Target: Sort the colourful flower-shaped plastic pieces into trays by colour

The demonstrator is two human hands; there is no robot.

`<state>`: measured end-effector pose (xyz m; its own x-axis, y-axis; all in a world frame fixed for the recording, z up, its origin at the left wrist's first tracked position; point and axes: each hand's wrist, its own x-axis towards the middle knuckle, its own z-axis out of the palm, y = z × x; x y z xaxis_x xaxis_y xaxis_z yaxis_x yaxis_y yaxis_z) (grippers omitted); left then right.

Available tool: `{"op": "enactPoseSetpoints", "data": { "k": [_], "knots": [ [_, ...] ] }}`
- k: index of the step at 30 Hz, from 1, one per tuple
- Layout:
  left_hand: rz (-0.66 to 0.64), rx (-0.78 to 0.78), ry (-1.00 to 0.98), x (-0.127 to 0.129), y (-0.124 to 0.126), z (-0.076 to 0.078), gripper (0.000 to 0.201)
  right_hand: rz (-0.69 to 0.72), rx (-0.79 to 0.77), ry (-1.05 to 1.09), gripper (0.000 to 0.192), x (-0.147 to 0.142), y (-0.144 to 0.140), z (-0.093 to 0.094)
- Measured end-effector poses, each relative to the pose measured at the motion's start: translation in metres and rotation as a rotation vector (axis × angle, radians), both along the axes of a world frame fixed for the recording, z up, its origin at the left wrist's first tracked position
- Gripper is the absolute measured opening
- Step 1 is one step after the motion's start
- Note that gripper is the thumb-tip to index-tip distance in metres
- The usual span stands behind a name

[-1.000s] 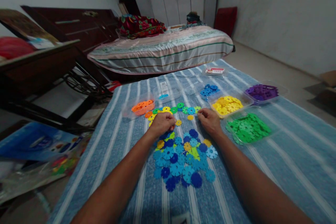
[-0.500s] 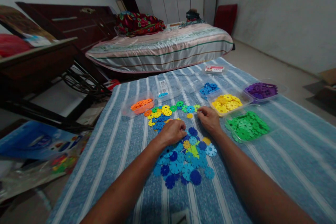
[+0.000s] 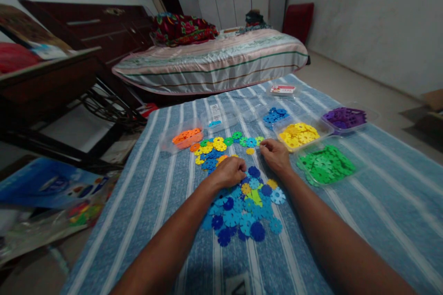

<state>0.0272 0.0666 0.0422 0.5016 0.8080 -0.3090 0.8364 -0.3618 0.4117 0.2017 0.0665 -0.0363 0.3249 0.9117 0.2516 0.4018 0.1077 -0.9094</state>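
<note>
A loose pile (image 3: 242,209) of flat, notched discs, mostly light and dark blue with a few orange and lime ones, lies on a striped cloth (image 3: 138,184), between the person's forearms. Many discs overlap, so picking from it would likely go best by pinching one rim at a time and starting with those on top; pressing down could make the layers slide apart.

The left hand (image 3: 230,173) rests low at the pile's far edge, back of the hand up, fingers curled inward towards the right; whether they have hold of a disc cannot be told. The right hand (image 3: 275,154) is a little farther off and to the right, its thumb and forefinger drawn together beside a yellow-green disc (image 3: 259,140). Whether that pinch grips anything is also unclear. Both forearms reach in from the near side, slanting towards each other.

Just beyond the left hand is a second cluster (image 3: 210,159) of blue and yellow discs, and a small yellow disc (image 3: 249,151) lies between the hands and slightly farther off. To the far left sits a tub of orange discs (image 3: 187,137); to the right are green discs (image 3: 327,164) and yellow discs (image 3: 299,135), also in tubs. A bed (image 3: 221,71) stands beyond.
</note>
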Motion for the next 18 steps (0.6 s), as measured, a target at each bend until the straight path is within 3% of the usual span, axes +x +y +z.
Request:
{"op": "enactPoseSetpoints", "data": {
  "k": [8, 18],
  "knots": [
    [0.007, 0.03, -0.072, -0.021, 0.003, 0.01, 0.015, 0.012, -0.002, -0.01, 0.024, 0.001, 0.001, 0.0],
    [-0.166, 0.043, 0.235, -0.021, -0.008, 0.015, 0.025, 0.007, 0.009, -0.003, 0.026, 0.001, 0.0, 0.001]
  ]
}}
